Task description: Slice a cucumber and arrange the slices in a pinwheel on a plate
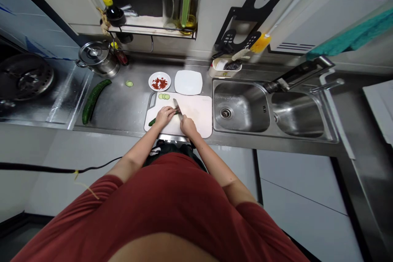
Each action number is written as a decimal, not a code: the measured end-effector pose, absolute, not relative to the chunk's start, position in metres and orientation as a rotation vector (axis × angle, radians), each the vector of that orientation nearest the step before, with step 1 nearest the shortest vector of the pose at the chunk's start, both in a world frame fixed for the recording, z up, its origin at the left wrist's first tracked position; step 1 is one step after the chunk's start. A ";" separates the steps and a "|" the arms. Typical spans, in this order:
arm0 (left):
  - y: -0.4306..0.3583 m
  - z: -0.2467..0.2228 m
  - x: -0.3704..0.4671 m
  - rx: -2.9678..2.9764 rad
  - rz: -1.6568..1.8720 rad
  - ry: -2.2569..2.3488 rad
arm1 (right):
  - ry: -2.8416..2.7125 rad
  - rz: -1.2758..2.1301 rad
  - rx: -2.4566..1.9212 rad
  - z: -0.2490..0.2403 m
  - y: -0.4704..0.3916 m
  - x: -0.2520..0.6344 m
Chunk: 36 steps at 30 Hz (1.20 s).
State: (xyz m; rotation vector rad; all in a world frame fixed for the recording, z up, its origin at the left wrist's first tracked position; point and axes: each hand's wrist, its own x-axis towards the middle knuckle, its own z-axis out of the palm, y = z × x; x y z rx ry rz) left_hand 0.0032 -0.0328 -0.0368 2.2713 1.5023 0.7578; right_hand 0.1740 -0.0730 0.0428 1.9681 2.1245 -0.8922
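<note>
On the white cutting board [199, 118], my left hand [165, 116] is closed over a dark green cucumber piece [152, 122], whose ends show on both sides of the fingers. My right hand [188, 126] grips a knife [177, 106] by its handle. The blade points up and slightly left, beside my left fingertips at the cucumber's right end. Pale green cucumber slices [163, 96] lie at the board's upper left. Behind the board are a plate of chopped red pieces [159, 81] and a bare white square plate [188, 82].
A whole cucumber [93, 100] and a single slice [129, 83] lie left on the steel counter. A lidded pot [98, 58] stands behind them. The double sink [241, 106] adjoins the board's right side. A bottle shelf [153, 29] hangs above the counter.
</note>
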 end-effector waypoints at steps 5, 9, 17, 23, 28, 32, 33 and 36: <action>-0.033 -0.037 0.003 2.269 0.759 1.491 | 2.113 -0.894 1.958 0.044 -0.081 0.176; -0.031 -0.037 0.003 2.246 0.736 1.491 | 2.070 -0.915 1.925 0.049 -0.090 0.181; -0.030 -0.036 0.003 2.209 0.752 1.481 | 2.055 -0.933 1.913 0.051 -0.092 0.183; -0.030 -0.035 0.003 2.203 0.743 1.479 | 2.091 -0.928 1.928 0.042 -0.082 0.177; -0.029 -0.036 0.003 2.196 0.738 1.485 | 2.089 -0.940 1.936 0.038 -0.072 0.172; -0.029 -0.036 0.002 2.201 0.742 1.484 | 2.112 -0.935 1.940 0.039 -0.064 0.167; -0.029 -0.036 0.002 2.203 0.745 1.481 | 2.116 -0.935 1.939 0.039 -0.063 0.166; -0.029 -0.035 0.002 2.206 0.740 1.473 | 2.106 -0.943 1.934 0.041 -0.064 0.166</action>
